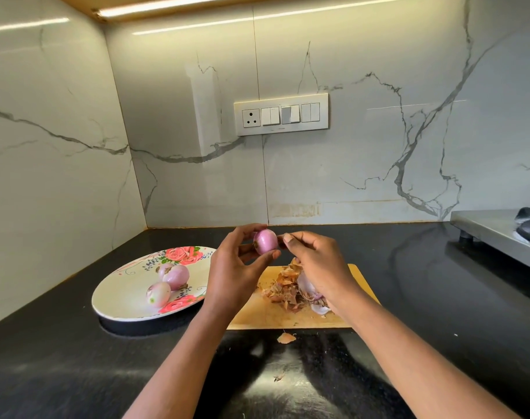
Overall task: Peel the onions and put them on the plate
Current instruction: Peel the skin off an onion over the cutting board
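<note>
Pink and glossy, the peeled onion [265,241] is held up above the far edge of the wooden cutting board [287,316], over the black stone counter [76,367]. Its surface is smooth and pale purple, with a small brownish root stub on its left end. The left hand [236,267] grips it, fingers curled over the top and the thumb pressed under it. The right hand [315,261] is just beside the onion's right end, its thumb and forefinger pinched together at that end; whether they hold a shred of skin is too small to tell. On the board, partly behind the right wrist, lies a heap of dry brown and pinkish onion skins [290,290], and one loose flake [286,338] sits on the counter just in front of the board. To the left, a rose-patterned white plate [121,300] carries three peeled onions [167,282], clustered near its middle and touching.
</note>
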The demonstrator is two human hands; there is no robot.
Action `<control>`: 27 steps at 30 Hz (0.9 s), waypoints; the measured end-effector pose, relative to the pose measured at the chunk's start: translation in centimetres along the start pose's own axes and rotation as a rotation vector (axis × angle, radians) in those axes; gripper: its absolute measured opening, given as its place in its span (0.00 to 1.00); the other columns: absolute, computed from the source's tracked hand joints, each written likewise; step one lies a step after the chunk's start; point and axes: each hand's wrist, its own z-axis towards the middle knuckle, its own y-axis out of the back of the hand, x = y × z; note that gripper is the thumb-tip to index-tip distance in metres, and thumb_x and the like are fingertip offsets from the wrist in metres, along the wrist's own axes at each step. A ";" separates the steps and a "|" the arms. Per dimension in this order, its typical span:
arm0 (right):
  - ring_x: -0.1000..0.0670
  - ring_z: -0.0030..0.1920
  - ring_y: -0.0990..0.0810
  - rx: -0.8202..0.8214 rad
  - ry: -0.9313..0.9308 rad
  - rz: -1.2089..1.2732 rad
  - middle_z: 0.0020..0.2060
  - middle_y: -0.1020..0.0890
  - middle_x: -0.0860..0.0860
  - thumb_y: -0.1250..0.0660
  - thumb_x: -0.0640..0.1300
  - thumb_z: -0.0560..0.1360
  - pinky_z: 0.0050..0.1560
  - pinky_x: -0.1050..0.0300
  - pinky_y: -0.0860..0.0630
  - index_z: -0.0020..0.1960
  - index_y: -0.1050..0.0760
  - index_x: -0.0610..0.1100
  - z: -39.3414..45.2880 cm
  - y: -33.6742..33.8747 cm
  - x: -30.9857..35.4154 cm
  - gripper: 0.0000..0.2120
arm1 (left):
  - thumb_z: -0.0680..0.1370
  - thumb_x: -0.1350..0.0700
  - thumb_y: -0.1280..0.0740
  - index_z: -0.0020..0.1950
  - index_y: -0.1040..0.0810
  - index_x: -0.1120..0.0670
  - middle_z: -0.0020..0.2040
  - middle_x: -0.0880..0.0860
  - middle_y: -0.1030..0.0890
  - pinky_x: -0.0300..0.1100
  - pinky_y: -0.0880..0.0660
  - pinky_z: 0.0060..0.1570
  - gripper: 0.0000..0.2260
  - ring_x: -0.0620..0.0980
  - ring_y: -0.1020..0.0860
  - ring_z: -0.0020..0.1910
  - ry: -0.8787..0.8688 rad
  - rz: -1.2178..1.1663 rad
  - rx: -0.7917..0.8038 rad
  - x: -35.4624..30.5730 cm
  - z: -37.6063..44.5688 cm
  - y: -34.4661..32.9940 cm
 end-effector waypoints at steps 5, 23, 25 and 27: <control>0.56 0.39 0.23 0.054 -0.054 0.027 0.44 0.13 0.51 0.38 0.58 0.82 0.49 0.54 0.27 0.49 0.14 0.56 -0.7 0.2 0.4 0.15 | 0.70 0.55 0.20 0.62 0.20 0.48 0.56 0.46 0.17 0.38 0.19 0.53 0.21 0.42 0.17 0.52 0.003 0.029 -0.030 0.1 0.1 -0.1; 0.56 0.45 0.19 0.111 -0.016 0.081 0.46 0.14 0.53 0.30 0.52 0.79 0.49 0.58 0.22 0.54 0.17 0.51 -0.2 0.5 0.7 0.08 | 0.68 0.53 0.19 0.63 0.21 0.51 0.55 0.44 0.17 0.33 0.21 0.50 0.25 0.40 0.18 0.51 -0.096 0.136 -0.049 -0.1 0.0 -0.2; 0.54 0.48 0.18 0.107 -0.012 0.074 0.47 0.14 0.52 0.30 0.52 0.78 0.51 0.56 0.21 0.54 0.17 0.52 0.0 0.6 0.5 0.07 | 0.68 0.52 0.19 0.62 0.21 0.51 0.53 0.43 0.17 0.33 0.21 0.50 0.25 0.39 0.18 0.51 -0.087 0.113 -0.039 -0.2 0.0 -0.3; 0.51 0.48 0.17 0.103 -0.012 0.056 0.48 0.14 0.51 0.30 0.52 0.79 0.52 0.53 0.21 0.56 0.18 0.53 0.0 0.6 0.4 0.07 | 0.67 0.52 0.19 0.62 0.21 0.50 0.53 0.42 0.17 0.32 0.21 0.51 0.25 0.38 0.18 0.51 -0.090 0.109 -0.018 -0.3 -0.1 -0.3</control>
